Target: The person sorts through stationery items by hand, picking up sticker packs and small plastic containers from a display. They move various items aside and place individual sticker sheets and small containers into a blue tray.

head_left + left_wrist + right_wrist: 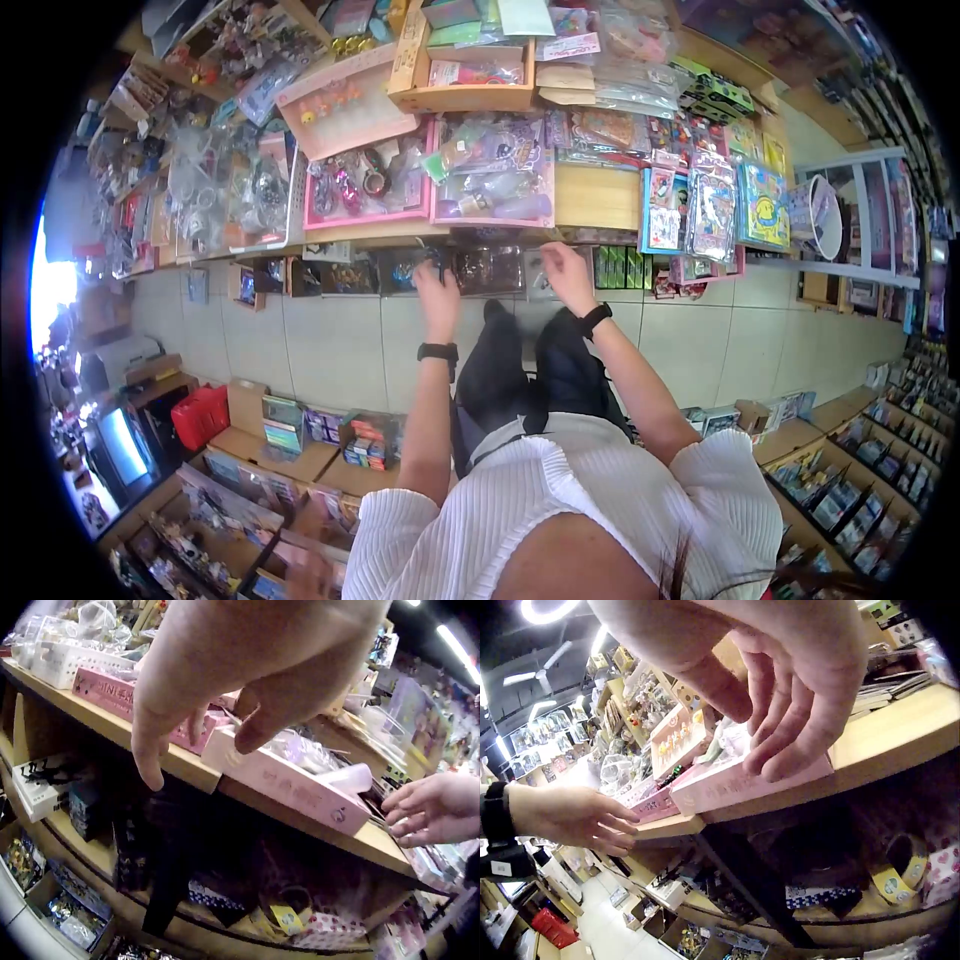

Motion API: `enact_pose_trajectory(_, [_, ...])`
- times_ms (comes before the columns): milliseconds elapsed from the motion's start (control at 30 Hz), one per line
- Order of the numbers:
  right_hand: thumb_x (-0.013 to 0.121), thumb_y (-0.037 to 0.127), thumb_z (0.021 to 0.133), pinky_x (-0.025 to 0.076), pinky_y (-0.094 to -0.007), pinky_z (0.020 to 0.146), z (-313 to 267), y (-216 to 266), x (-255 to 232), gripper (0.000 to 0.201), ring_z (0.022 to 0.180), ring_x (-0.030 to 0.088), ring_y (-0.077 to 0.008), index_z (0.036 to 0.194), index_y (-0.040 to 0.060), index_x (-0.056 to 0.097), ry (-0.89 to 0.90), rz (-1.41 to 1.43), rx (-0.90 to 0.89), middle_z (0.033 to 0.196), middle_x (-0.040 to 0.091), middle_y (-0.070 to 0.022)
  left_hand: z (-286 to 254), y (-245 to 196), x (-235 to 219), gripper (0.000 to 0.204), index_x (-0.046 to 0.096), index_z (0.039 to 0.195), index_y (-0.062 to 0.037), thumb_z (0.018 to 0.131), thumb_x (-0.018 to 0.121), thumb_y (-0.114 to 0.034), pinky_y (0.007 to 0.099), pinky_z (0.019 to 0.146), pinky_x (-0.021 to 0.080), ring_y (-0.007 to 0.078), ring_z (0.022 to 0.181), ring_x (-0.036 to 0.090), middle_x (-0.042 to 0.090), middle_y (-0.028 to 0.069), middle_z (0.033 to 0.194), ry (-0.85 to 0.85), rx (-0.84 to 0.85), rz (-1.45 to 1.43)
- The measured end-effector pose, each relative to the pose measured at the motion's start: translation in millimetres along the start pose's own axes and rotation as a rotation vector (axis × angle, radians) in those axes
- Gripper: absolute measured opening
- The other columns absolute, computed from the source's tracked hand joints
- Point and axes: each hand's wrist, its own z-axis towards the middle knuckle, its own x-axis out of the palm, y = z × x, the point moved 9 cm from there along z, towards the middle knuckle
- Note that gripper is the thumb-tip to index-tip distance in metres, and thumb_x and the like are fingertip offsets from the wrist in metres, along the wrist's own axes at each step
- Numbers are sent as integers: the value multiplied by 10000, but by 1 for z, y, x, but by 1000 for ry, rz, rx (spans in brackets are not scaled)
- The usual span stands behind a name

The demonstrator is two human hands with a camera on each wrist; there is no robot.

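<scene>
My left hand hangs in front of the shelf edge with its fingers pointing down and holding nothing. In the left wrist view its loosely bent fingers overlap a pale pink tray on the shelf. My right hand is a little to the right, in front of the same edge. Loosely curled fingers of that hand show in the right wrist view, with nothing in them, overlapping the tray's right end. The tray holds plastic-wrapped goods and a lilac tube.
Left of the tray are a second pink tray and a white basket. To its right are packaged sticker sheets and a white ladder-like rack. Small boxes line the floor below. A yellow tape roll lies on the lower shelf.
</scene>
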Motion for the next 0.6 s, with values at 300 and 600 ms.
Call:
enact_pose_trajectory(300, [507, 38, 799, 467, -289, 612, 18, 17, -36, 167, 664, 598, -202, 954, 1, 557, -108, -7, 4, 737, 609, -134, 30, -70, 7, 386, 410, 1127, 41, 805, 540, -127, 392, 886, 359, 386, 1030, 434, 424, 244, 1123, 3, 56, -114])
enact_pose_trajectory(600, [494, 51, 811, 464, -282, 574, 32, -18, -89, 182, 638, 597, -178, 977, -7, 542, -188, 46, 32, 727, 600, -115, 17, -7, -5, 399, 448, 1105, 39, 769, 573, -134, 396, 907, 349, 364, 1043, 432, 449, 227, 1103, -58, -87, 15])
